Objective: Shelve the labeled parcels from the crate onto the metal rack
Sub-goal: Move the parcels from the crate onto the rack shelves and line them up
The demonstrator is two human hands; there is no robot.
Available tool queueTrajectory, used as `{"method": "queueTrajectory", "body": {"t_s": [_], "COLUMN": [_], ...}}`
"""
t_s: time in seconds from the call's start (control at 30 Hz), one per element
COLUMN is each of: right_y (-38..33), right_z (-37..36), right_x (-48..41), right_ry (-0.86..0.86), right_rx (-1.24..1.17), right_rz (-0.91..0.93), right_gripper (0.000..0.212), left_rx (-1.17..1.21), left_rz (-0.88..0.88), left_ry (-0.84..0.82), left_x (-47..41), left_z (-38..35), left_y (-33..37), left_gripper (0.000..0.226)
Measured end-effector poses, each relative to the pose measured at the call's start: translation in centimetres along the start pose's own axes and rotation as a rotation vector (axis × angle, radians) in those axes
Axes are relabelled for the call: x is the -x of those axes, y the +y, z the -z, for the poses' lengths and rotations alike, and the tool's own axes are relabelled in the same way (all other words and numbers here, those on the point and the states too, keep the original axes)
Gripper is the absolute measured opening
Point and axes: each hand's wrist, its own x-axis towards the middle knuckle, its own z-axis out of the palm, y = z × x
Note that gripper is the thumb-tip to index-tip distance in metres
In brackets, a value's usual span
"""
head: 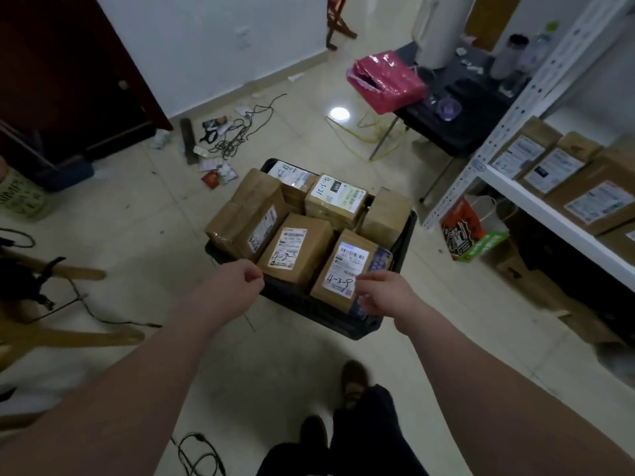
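A black crate (309, 305) stands on the floor in front of me, filled with several brown parcels bearing white labels. The nearest parcel (338, 269) is marked 4-3-9; another labeled parcel (295, 249) lies to its left. My left hand (237, 286) hovers at the crate's near left rim with its fingers loosely curled and nothing in them. My right hand (385, 292) reaches over the near right corner, fingertips at the 4-3-9 parcel's lower edge, not gripping it. The white metal rack (536, 201) stands at the right with several parcels (598, 201) on its shelf.
A dark table (457, 108) with a pink bag (388, 80) stands behind the crate. Cables and scraps (226, 139) litter the floor at the back left. A red-and-green bag (470, 235) sits by the rack's post. Wooden legs (68, 334) are at the left; my feet (350, 383) are below.
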Motion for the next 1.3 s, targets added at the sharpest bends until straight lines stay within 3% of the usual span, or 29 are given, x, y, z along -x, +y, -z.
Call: {"method": "queueTrajectory", "body": {"t_s": [0.2, 0.4, 0.6, 0.77, 0.9, 0.97, 1.13, 1.3], "right_y": [-1.6, -7.7, -13.5, -13.5, -11.7, -10.7, -7.8, -6.8], "right_z": [0.6, -3.4, -8.0, -9.9, -10.4, -10.7, -13.8, -18.4], "right_x": [-3.4, -8.9, -12.9, -14.0, -13.5, -12.9, -11.6, -10.6], "right_ry": [0.127, 0.017, -0.042, -0.124, -0.029, 0.031, 0.136, 0.177], "right_rx": [-0.090, -0.140, -0.011, -0.057, -0.138, -0.219, -0.418, -0.622], "right_rz": [-0.138, -0.160, -0.096, -0.107, -0.176, -0.196, -0.260, -0.301], "right_gripper": [0.008, 0.014, 0.009, 0.017, 0.018, 0.017, 0.012, 0.004], "left_rx": [0.064, 0.085, -0.123, -0.146, -0.228, -0.225, -0.141, 0.182], "left_rz": [0.086, 0.151, 0.136, 0.142, 0.145, 0.125, 0.071, 0.067], "left_ry": [-0.025, -0.001, 0.101, -0.016, -0.174, -0.202, -0.140, -0.034], "left_x": [-3.9, -9.6, -14.3, -17.8, -20.3, -21.3, -22.6, -22.6], "left_z": [0.9, 4.4, 6.6, 4.4, 2.0, 1.5, 2.3, 7.0], "left_y": [-1.7, -1.5, -3.0, -5.6, -7.6, -8.4, -8.9, -8.4], "left_gripper": [0.035, 0.047, 0.060, 0.072, 0.109, 0.116, 0.109, 0.088]}}
